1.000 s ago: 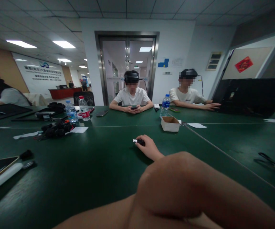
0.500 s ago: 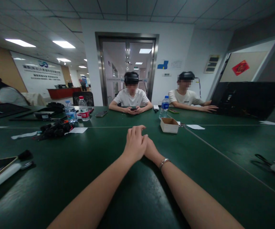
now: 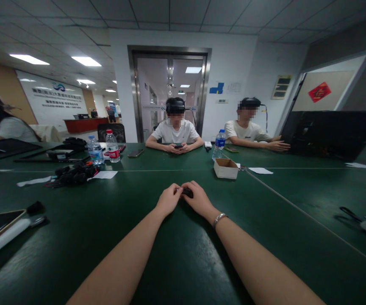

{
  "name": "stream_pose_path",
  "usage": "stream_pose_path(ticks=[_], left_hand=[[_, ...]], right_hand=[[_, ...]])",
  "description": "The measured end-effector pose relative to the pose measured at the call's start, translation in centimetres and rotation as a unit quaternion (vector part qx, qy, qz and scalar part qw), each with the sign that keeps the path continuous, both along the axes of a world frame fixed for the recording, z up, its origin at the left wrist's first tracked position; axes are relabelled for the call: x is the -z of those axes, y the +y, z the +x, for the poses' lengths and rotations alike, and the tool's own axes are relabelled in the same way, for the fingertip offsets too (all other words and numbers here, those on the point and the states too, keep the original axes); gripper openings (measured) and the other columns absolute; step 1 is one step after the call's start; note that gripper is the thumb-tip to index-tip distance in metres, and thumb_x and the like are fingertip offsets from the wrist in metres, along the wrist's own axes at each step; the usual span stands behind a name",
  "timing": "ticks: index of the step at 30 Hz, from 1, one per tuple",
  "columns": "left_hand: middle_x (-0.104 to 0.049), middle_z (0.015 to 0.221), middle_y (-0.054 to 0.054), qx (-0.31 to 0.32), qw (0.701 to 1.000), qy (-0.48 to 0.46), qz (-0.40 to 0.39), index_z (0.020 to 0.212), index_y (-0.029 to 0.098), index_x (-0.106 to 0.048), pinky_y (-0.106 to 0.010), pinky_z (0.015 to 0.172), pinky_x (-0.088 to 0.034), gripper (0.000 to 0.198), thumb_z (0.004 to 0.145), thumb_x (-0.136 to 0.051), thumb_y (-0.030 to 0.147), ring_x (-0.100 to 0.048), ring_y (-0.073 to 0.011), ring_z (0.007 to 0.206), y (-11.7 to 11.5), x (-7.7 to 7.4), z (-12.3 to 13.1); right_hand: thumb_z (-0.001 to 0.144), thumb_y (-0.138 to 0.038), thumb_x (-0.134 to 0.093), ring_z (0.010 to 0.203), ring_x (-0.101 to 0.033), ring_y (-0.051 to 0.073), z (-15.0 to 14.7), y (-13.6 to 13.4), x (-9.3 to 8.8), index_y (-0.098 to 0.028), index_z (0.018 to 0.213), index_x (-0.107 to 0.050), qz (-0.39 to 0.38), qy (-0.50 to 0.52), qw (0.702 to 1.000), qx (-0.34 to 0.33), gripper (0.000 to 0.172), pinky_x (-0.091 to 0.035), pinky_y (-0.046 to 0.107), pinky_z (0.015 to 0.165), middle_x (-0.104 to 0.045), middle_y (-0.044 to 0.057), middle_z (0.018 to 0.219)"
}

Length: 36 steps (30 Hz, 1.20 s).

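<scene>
A small dark object sits between my hands, low over the green table; its kind is too small to make out. My right hand is closed around it, thumb and fingers curled over its far and near sides. My left hand reaches it from the left with thumb and fingertips pinched together at its end. The fingertips of both hands nearly meet there. A metal bracelet circles my right wrist.
Beyond my hands stand an open cardboard box and a water bottle. Two bottles and a black cable bundle lie left; a phone is near left. Two people sit opposite, one beside a large black monitor.
My left hand has come down from over the right and moved left and nearer. The small dark object, hidden before, now shows between the hands.
</scene>
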<state>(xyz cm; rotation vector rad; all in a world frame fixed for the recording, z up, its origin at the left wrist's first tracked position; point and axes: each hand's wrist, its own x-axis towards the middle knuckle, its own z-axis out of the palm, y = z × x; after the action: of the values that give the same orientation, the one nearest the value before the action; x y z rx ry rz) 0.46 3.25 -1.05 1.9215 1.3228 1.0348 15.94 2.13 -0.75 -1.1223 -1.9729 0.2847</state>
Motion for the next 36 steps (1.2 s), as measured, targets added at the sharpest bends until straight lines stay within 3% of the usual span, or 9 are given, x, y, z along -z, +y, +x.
stream_pose_path(ticks=[5,10,14,18,21,25,27,32,36], left_hand=[[-0.064,0.088,-0.003,0.022,0.995,-0.099,0.011,0.088,0.019,-0.058,-0.028,0.081,-0.045,0.012,0.078,-0.057,0.027,-0.059,-0.0154,0.085,0.8,0.6,-0.2],[-0.063,0.093,-0.004,0.053,0.989,-0.138,0.011,0.09,0.018,-0.057,-0.029,0.085,-0.046,0.016,0.076,-0.059,0.024,-0.059,-0.0155,0.088,1.0,0.3,-0.4],[-0.064,0.084,-0.004,0.026,0.993,-0.105,-0.037,0.089,0.018,-0.058,-0.028,0.076,-0.048,0.023,0.084,-0.05,0.039,-0.06,-0.0155,0.08,1.2,0.5,-0.4],[-0.064,0.085,-0.003,0.034,0.995,-0.097,-0.011,0.085,0.019,-0.057,-0.027,0.079,-0.047,0.013,0.081,-0.054,0.03,-0.059,-0.0152,0.083,1.2,0.7,-0.4],[-0.064,0.093,-0.004,0.031,0.994,-0.109,0.0,0.093,0.018,-0.056,-0.027,0.082,-0.046,0.019,0.078,-0.057,0.029,-0.06,-0.0153,0.088,1.0,0.4,-0.5],[-0.065,0.08,-0.002,-0.011,0.999,-0.013,-0.038,0.084,0.02,-0.058,-0.028,0.074,-0.045,0.034,0.086,-0.04,0.048,-0.06,-0.0165,0.076,0.6,-0.3,-0.6],[-0.064,0.074,-0.002,-0.018,0.999,0.028,-0.035,0.077,0.02,-0.058,-0.029,0.073,-0.044,0.038,0.088,-0.035,0.049,-0.059,-0.0169,0.072,0.4,-0.4,-0.6],[-0.065,0.094,-0.003,0.019,0.998,-0.063,-0.006,0.095,0.02,-0.057,-0.026,0.079,-0.045,0.02,0.081,-0.052,0.033,-0.061,-0.015,0.087,1.0,0.4,-0.6],[-0.065,0.083,-0.001,0.002,0.999,-0.039,-0.029,0.094,0.021,-0.056,-0.028,0.075,-0.046,0.026,0.085,-0.044,0.043,-0.06,-0.0153,0.076,1.4,0.9,-0.7]], right_hand=[[0.074,-0.012,-0.06,0.084,-0.052,0.015,0.1,0.0,-0.1,-0.021,0.091,-0.058,0.008,0.012,1.0,0.008,0.019,-0.043,0.03,0.076,-0.055,0.001,0.089],[0.075,-0.013,-0.06,0.082,-0.052,0.015,0.1,0.1,0.0,-0.02,0.089,-0.059,0.007,0.012,1.0,0.01,0.015,-0.042,0.029,0.074,-0.054,0.001,0.088],[0.075,-0.012,-0.061,0.083,-0.053,0.014,0.0,0.1,0.1,-0.021,0.092,-0.059,0.008,0.009,1.0,0.002,0.019,-0.043,0.029,0.076,-0.054,0.001,0.09],[0.075,-0.011,-0.06,0.083,-0.052,0.014,0.0,0.0,0.0,-0.02,0.091,-0.06,0.005,0.005,1.0,0.003,0.019,-0.043,0.029,0.076,-0.054,0.001,0.091],[0.076,-0.012,-0.06,0.084,-0.052,0.015,0.0,0.0,0.0,-0.02,0.092,-0.06,0.006,0.007,1.0,0.006,0.018,-0.043,0.029,0.076,-0.053,0.002,0.09],[0.076,-0.012,-0.06,0.083,-0.052,0.015,-0.1,0.0,0.1,-0.021,0.091,-0.059,0.006,0.008,1.0,0.004,0.017,-0.043,0.03,0.076,-0.053,0.001,0.09],[0.076,-0.012,-0.059,0.082,-0.053,0.014,-0.1,0.0,0.1,-0.021,0.091,-0.059,0.005,0.006,1.0,0.002,0.017,-0.044,0.029,0.076,-0.053,0.001,0.09],[0.076,-0.012,-0.06,0.085,-0.053,0.015,-0.1,0.0,-0.1,-0.02,0.092,-0.059,0.005,0.006,1.0,0.012,0.018,-0.044,0.03,0.078,-0.054,0.002,0.091],[0.076,-0.012,-0.06,0.085,-0.053,0.015,-0.1,0.0,0.0,-0.02,0.091,-0.06,-0.002,0.007,1.0,0.012,0.017,-0.044,0.03,0.079,-0.054,0.002,0.09]])
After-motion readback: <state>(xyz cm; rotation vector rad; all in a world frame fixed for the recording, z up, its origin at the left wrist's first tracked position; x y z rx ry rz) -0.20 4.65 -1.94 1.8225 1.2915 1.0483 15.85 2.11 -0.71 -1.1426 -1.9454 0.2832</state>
